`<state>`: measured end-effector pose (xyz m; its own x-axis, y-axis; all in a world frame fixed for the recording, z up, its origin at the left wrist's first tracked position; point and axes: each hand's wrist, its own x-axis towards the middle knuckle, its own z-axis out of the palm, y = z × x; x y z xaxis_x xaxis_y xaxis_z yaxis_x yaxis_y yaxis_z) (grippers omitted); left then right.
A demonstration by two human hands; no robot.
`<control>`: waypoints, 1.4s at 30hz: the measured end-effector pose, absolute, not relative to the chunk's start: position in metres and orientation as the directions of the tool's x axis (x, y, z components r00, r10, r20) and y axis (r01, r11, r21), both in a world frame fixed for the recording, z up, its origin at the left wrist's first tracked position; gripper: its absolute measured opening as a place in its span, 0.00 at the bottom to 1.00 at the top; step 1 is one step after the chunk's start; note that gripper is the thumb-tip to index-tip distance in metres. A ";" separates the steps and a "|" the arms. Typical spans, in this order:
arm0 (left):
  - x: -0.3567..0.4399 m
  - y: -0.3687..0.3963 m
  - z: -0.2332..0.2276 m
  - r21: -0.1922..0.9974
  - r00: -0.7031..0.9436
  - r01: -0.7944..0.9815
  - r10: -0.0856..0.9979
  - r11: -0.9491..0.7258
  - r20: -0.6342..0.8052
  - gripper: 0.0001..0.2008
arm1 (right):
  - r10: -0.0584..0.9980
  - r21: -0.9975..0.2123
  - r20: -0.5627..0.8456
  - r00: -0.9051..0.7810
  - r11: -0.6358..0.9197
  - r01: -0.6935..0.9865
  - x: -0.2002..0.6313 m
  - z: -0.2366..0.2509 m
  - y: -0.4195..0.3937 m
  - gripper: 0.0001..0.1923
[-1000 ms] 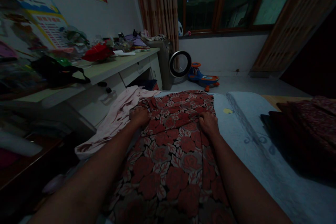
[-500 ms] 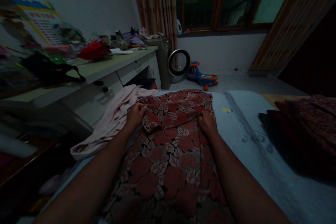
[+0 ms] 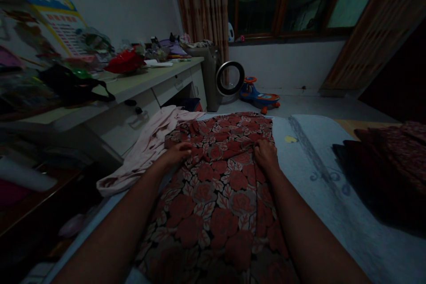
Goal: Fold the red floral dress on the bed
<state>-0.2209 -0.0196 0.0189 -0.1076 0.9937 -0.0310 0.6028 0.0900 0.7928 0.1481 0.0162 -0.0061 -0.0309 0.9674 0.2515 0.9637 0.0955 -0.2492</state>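
Note:
A dark garment with red roses and grey leaves (image 3: 219,204) lies spread lengthwise over the pale blue bed cover (image 3: 309,213), its far part rumpled. My right hand (image 3: 265,154) is closed on a fold of it near the right edge, fingers curled into the cloth. At the left edge, my left hand (image 3: 176,154) has its fingers stretched out over the fabric, thumb and fingers apart, with no cloth visibly gripped. Just left of that hand lies a crumpled pale pink cloth (image 3: 146,146).
Dark folded clothes (image 3: 382,173) are piled on the bed's right side. A cluttered desk (image 3: 133,91) runs along the left wall. Beyond the bed are a washing machine with its round door (image 3: 230,78) swung out and a blue ride-on toy (image 3: 258,95).
My left hand has let go of the garment's left edge and moved slightly right and nearer, fingers straightening. The cloth there has dropped flatter. My right hand keeps its hold.

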 end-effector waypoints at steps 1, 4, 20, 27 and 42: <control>-0.217 -0.023 0.018 0.786 -0.095 0.612 0.995 0.089 -0.039 0.17 | 0.969 -0.247 0.245 -0.031 0.093 0.964 0.148 -0.006 0.016 0.15; -0.204 -0.032 0.013 0.705 -0.157 0.704 0.987 0.083 0.041 0.15 | 0.971 -0.241 0.235 -0.030 0.088 0.966 0.148 -0.005 0.016 0.16; -0.199 -0.043 0.020 0.362 -0.048 0.924 0.904 -0.122 0.425 0.21 | 0.977 -0.209 0.211 -0.023 0.068 0.975 0.145 -0.001 0.014 0.16; -0.206 -0.041 0.029 0.368 -0.086 0.929 0.935 -0.050 0.344 0.19 | 0.976 -0.222 0.218 -0.012 0.061 0.973 0.144 -0.001 0.015 0.16; -0.008 -0.009 0.021 0.493 0.284 0.776 0.916 -0.393 0.284 0.23 | 0.974 -0.285 0.225 -0.024 0.089 0.954 0.146 -0.005 0.016 0.14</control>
